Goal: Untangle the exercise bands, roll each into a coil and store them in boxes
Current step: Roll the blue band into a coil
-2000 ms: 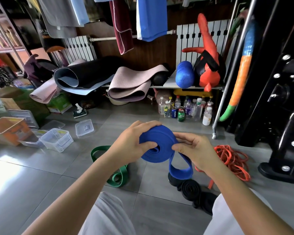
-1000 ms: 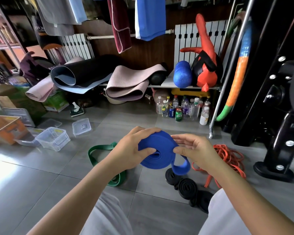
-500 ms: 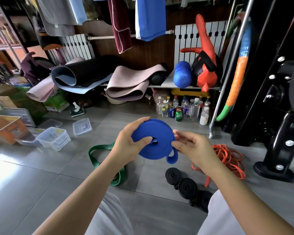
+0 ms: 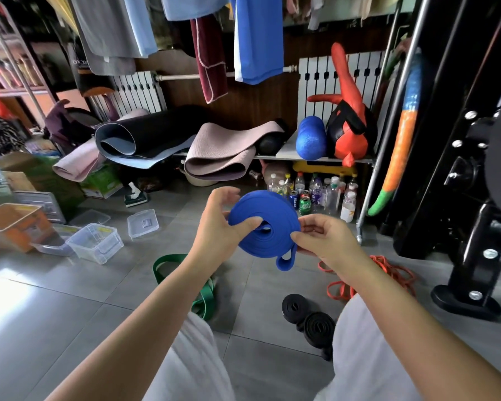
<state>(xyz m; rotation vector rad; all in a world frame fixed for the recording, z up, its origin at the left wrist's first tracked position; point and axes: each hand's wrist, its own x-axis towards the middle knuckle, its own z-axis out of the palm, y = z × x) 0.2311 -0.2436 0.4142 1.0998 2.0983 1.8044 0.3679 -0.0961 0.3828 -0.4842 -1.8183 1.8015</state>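
A wide blue exercise band [image 4: 268,227] is wound into a flat coil held in the air between both hands, with only a short loop of its tail hanging at the lower right. My left hand [image 4: 220,227] grips the coil's left side, thumb pressed near the centre. My right hand [image 4: 320,235] pinches the coil's right edge by the tail. On the floor below lie a loose green band [image 4: 206,296], two black coiled bands [image 4: 307,315] and a tangled orange band [image 4: 388,273]. Clear plastic boxes [image 4: 94,241] sit open at the left, a loose lid [image 4: 143,223] beside them.
An orange bin [image 4: 10,227] stands at the far left. Rolled mats [image 4: 145,140] and a blue foam roller [image 4: 311,137] lie on a low shelf, with bottles [image 4: 315,192] beneath it. A black machine frame [image 4: 472,198] fills the right side. My knees are in the foreground.
The hanging blue tail has shrunk from a long loop to a short stub as it wound onto the coil. The coil has risen a little and grown wider.
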